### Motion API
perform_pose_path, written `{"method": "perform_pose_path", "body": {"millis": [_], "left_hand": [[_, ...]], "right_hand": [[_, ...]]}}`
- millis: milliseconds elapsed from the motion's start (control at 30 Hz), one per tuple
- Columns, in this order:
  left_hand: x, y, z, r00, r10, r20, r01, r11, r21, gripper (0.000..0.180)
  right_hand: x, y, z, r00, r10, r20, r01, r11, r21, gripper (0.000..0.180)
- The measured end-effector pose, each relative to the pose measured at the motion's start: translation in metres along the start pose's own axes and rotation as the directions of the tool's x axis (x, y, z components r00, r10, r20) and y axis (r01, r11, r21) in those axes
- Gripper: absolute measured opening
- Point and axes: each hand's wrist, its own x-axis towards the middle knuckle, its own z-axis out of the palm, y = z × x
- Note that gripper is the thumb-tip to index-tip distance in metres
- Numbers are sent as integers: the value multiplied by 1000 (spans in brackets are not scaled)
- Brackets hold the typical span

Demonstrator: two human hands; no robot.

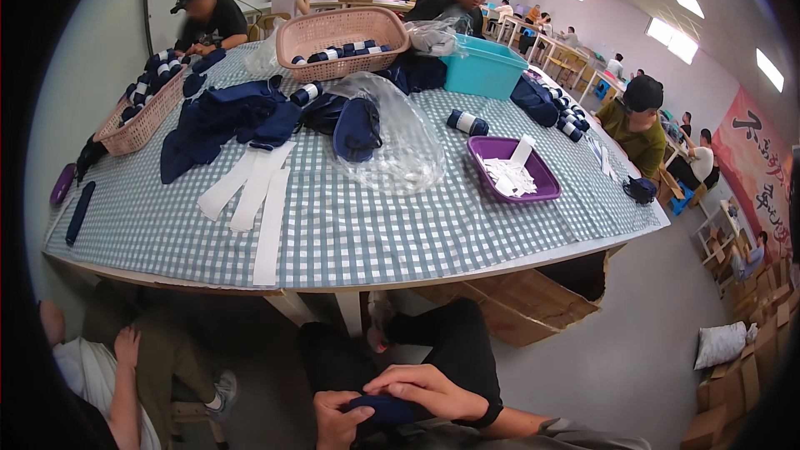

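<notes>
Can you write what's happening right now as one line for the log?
left hand: grips dark blue cloth roll | right hand: rests on the roll | place: lap, below checked table | on table: white strips, purple tray

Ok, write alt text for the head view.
Both hands, the left hand and the right hand, grip a dark navy cloth roll in the person's lap. Ahead, a checked-cloth table holds navy fabric, white paper strips, a pink basket and a purple tray.

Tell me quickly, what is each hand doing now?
Left hand: closed on the dark blue cloth roll.
Right hand: resting over the same roll, fingers curled.
</notes>
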Motion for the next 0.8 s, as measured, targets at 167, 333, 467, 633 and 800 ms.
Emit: {"method": "perform_pose_path", "body": {"millis": [167, 333, 467, 633, 800], "left_hand": [[14, -27, 2, 993, -52, 104, 74, 975, -211, 38], [22, -38, 4, 956, -216, 200, 283, 862, -421, 40], [25, -58, 15, 961, -204, 187, 276, 663, -696, 24], [30, -33, 7, 999, -34, -33, 24, 968, -248, 45], [36, 5, 8, 936, 352, 23, -351, 923, 157, 63]], "right_hand": [[10, 0, -18, 961, -114, 251, 129, 991, -44, 45], [17, -9, -19, 954, -108, 279, 137, 987, -85, 41], [20, 8, -19, 990, -86, 110, 92, 994, -56, 21], [21, -5, -16, 967, -151, -206, 105, 970, -218, 19], [19, -30, -27, 922, -291, -255, 127, 849, -513, 22]]}}
